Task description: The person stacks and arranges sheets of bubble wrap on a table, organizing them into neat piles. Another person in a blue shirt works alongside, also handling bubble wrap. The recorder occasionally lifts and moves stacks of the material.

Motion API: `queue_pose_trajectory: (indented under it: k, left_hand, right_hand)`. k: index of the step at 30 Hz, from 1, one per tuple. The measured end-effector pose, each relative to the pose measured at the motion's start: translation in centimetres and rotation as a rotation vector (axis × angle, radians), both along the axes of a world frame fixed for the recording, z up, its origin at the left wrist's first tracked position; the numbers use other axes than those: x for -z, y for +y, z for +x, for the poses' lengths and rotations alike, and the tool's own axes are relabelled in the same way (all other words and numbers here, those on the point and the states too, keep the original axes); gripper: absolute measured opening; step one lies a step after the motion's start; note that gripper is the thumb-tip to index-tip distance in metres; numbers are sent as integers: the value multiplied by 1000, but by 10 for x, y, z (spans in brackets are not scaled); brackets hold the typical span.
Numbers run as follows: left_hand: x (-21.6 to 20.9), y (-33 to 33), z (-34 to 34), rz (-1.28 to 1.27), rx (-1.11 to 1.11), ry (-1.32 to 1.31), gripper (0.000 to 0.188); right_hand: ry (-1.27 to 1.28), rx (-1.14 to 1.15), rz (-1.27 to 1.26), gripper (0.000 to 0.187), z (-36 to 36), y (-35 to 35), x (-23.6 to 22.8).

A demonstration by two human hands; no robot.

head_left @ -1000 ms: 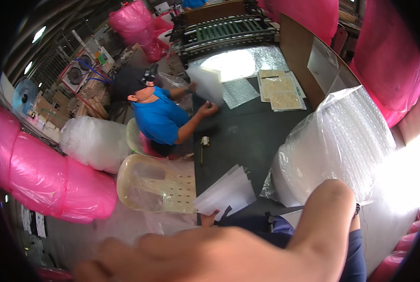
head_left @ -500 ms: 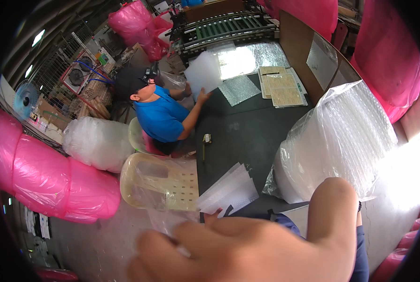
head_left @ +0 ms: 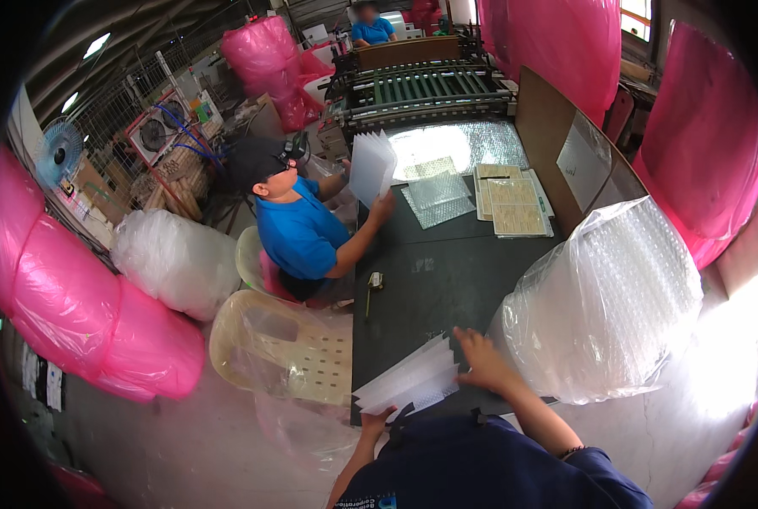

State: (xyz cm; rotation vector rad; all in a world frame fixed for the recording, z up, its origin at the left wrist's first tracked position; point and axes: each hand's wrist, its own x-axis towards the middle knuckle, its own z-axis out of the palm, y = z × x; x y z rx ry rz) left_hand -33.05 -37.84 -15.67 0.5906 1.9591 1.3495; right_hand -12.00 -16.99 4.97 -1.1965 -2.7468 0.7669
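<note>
A fanned stack of translucent white bubble-wrap bags lies at the near left corner of the dark table. My left hand grips the stack's lower left edge, thumb on top. At the stack's right edge my right hand hovers or rests with fingers apart, holding nothing; whether it touches the bags I cannot tell. Just right of it stands a large clear plastic sack packed with bubble-wrap bags.
A co-worker in blue at the table's left side holds similar sheets. A tape measure, bubble-wrap pieces and paper forms lie on the table. A cream basket stands left; a roller conveyor lies beyond.
My right hand, blurred close to the camera before, has dropped to the stack's right side with fingers spread. The co-worker's sheets now stand fanned. Another bubble-wrap piece shows on the far pile.
</note>
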Motion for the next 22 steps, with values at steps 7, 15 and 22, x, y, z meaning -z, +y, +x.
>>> queue_pose_trajectory:
  k: [7,15,22]
  left_hand:
    - [28,-5,-2,46,326,292,40]
    - [-99,11,-71,-204,685,433,53]
    - [-388,42,-3,854,71,467,10]
  right_hand:
    - [-23,-516,407,105,-49,-48,25]
    - [-20,-486,260,47,-61,-52,59]
    - [-44,-447,272,43,-56,-42,58]
